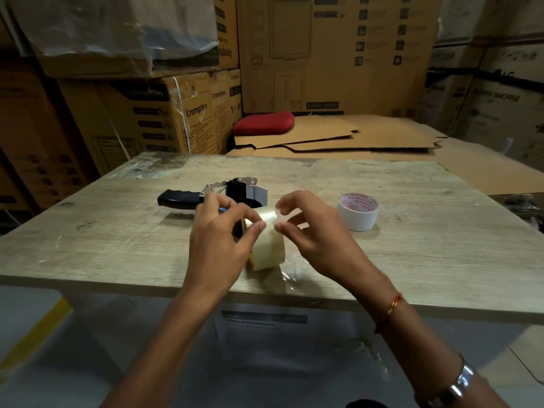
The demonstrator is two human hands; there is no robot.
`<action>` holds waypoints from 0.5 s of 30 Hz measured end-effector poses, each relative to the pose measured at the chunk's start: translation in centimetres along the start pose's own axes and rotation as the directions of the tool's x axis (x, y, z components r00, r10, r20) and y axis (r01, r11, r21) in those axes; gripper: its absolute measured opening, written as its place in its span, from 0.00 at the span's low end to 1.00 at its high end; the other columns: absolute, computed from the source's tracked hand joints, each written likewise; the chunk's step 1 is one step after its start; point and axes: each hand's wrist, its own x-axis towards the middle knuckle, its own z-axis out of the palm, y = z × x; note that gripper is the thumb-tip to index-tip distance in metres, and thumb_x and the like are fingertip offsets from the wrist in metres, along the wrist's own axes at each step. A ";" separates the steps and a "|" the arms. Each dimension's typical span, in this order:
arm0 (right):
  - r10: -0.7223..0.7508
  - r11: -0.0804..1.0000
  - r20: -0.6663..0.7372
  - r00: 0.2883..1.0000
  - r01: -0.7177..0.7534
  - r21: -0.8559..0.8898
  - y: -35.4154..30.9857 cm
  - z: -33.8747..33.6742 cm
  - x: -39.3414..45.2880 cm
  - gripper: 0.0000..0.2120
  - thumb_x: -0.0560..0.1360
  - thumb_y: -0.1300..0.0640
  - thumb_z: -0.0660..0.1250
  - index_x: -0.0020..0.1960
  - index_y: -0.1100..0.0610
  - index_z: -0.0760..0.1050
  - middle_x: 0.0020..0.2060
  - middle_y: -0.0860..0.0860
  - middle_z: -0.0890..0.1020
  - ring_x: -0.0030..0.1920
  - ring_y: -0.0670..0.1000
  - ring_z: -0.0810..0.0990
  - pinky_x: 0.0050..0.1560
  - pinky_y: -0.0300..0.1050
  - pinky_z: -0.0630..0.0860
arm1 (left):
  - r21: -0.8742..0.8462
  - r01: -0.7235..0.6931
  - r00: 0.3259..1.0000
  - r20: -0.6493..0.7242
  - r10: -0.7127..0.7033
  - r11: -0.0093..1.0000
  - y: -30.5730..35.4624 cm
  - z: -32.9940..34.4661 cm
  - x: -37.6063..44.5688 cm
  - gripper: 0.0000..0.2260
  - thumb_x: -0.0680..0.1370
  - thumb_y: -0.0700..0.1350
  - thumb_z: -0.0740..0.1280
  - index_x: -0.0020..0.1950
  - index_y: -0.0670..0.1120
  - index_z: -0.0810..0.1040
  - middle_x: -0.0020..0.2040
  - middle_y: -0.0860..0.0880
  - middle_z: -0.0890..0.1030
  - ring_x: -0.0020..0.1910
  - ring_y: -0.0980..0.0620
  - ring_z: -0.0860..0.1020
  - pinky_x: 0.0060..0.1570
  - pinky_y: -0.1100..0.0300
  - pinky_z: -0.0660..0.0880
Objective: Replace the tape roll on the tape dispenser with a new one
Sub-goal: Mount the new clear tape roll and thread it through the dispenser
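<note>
a: wooden tabletop [117,248], near edge: clear tape roll [269,248] upright, left hand [219,240] gripping it, right hand [312,231] pinching its loose end.
b: risk?
a: film could fold back and stick. beyond, the tape dispenser [217,194] lies empty; white roll [357,212] right.

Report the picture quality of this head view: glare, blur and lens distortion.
Head view: wide-angle bending bows the table edge and the stacked boxes; glare shines off the clear tape roll where the left hand and right hand pinch its loose end; the white tape roll label is soft but partly legible; the tape dispenser is fairly sharp; corners are blurred.
</note>
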 end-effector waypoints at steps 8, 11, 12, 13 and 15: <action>0.245 0.849 0.140 0.959 -0.282 0.448 0.8 2.4 -1.2 0.37 0.73 0.58 0.76 0.74 0.44 0.59 0.44 0.56 0.85 0.48 0.51 0.85 0.57 0.57 0.81 | 0.341 -0.243 0.969 0.038 0.245 0.908 0.8 0.2 1.5 0.03 0.76 0.47 0.68 0.46 0.48 0.79 0.46 0.52 0.79 0.50 0.48 0.74 0.53 0.54 0.61; 0.240 0.876 0.136 0.961 -0.275 0.396 1.2 1.2 -0.9 0.39 0.72 0.54 0.77 0.74 0.41 0.58 0.44 0.57 0.85 0.49 0.54 0.85 0.58 0.58 0.80 | 0.261 -0.207 0.977 0.016 0.210 0.943 1.0 0.8 1.7 0.04 0.76 0.46 0.68 0.45 0.47 0.77 0.43 0.51 0.77 0.46 0.49 0.73 0.50 0.55 0.62; 0.241 0.880 0.138 0.961 -0.277 0.387 1.3 0.6 -0.9 0.38 0.72 0.53 0.77 0.73 0.40 0.57 0.45 0.57 0.85 0.49 0.54 0.85 0.57 0.58 0.80 | 0.233 -0.200 0.979 0.013 0.203 0.952 1.1 1.2 1.8 0.04 0.77 0.45 0.69 0.44 0.46 0.77 0.42 0.52 0.76 0.45 0.50 0.72 0.49 0.55 0.62; 0.242 0.881 0.143 0.960 -0.279 0.381 1.6 0.0 -0.9 0.38 0.72 0.53 0.77 0.72 0.38 0.57 0.45 0.58 0.85 0.49 0.55 0.85 0.57 0.59 0.80 | 0.205 -0.191 0.981 0.011 0.193 0.960 1.3 1.5 1.8 0.04 0.77 0.44 0.70 0.44 0.46 0.77 0.42 0.53 0.74 0.44 0.50 0.72 0.48 0.55 0.63; 0.247 0.879 0.162 0.955 -0.291 0.379 1.9 -0.8 -0.9 0.37 0.73 0.53 0.76 0.72 0.36 0.58 0.46 0.61 0.83 0.49 0.59 0.84 0.56 0.60 0.80 | 0.160 -0.167 0.986 0.005 0.168 0.973 1.7 2.3 1.8 0.04 0.77 0.42 0.69 0.44 0.46 0.76 0.41 0.53 0.73 0.43 0.50 0.71 0.46 0.54 0.66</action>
